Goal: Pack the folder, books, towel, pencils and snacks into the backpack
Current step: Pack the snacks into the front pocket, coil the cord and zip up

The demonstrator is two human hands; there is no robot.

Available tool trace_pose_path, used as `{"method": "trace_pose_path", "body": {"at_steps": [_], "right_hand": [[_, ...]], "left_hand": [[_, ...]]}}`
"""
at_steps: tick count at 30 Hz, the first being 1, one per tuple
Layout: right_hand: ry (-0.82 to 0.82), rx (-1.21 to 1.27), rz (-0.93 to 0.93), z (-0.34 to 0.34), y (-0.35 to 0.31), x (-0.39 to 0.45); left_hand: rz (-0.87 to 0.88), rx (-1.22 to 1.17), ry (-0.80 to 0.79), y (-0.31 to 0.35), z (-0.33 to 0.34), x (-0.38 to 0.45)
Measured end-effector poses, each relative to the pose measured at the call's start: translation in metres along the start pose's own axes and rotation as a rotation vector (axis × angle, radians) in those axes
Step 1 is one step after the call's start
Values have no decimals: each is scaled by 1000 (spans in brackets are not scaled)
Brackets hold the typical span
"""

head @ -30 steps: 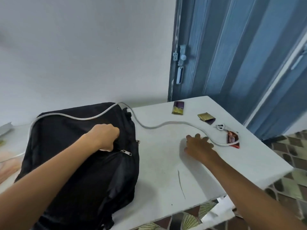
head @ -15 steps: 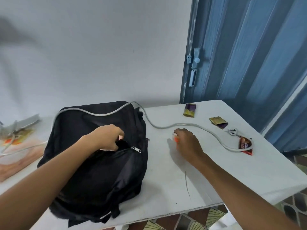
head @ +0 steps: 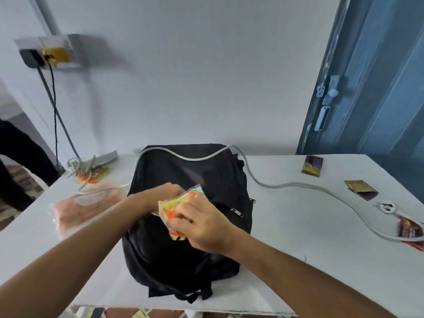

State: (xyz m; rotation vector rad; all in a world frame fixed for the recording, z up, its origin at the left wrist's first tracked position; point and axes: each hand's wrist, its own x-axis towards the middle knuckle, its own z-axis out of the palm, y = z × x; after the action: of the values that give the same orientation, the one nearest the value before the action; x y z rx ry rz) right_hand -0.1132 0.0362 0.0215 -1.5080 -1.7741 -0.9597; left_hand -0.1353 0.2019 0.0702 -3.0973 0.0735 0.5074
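A pale wall (head: 195,76) fills the upper frame, with a blue door (head: 378,88) at the right edge and a socket box (head: 50,51) at upper left. Below them a white table (head: 309,249) spans the lower half. At its centre lies the black backpack (head: 188,260), a grey cable (head: 286,185) draped across its top and trailing to the right. Over the bag's middle, the right hand (head: 204,228) pinches a yellow-and-orange snack packet (head: 176,210); the left hand (head: 165,193) grips the backpack fabric just behind it. Three small wrappers lie at right: purple-gold (head: 312,166), gold (head: 360,188), red (head: 410,232).
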Motion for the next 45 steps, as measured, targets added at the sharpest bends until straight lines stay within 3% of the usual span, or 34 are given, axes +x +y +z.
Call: {"method": "trace_pose_path", "body": {"at_steps": [3, 11, 15, 18, 22, 23, 27, 31, 35, 38, 42, 45], "right_hand": [[-39, -56, -48, 8, 4, -11], [-266, -44, -104, 18, -2, -20], [-259, -123, -30, 32, 13, -15], [-268, -231, 65, 37, 23, 5], [-291, -321, 190, 43, 40, 39], [-351, -349, 240, 45, 44, 47], [-854, -201, 601, 52, 55, 66], [-948, 2, 913, 61, 57, 65], [-1097, -110, 861, 61, 39, 69], [-1075, -71, 742, 43, 28, 64], [-1065, 146, 711, 14, 26, 70], [-1056, 423, 811, -14, 30, 75]], "left_hand": [[25, 16, 25, -2, 17, 7], [55, -579, 443, -37, 5, 9], [183, -587, 619, -40, -39, -4], [271, -511, 648, -37, -72, -20], [296, -527, 603, -33, -84, -28], [293, -553, 588, -33, -82, -28], [282, -627, 546, -37, -80, -29], [269, -603, 488, -39, -76, -27], [249, -600, 428, -37, -73, -21], [280, -557, 372, -31, -70, -10], [339, -581, 188, -27, -67, 11], [402, -604, 82, -21, -66, 31]]}}
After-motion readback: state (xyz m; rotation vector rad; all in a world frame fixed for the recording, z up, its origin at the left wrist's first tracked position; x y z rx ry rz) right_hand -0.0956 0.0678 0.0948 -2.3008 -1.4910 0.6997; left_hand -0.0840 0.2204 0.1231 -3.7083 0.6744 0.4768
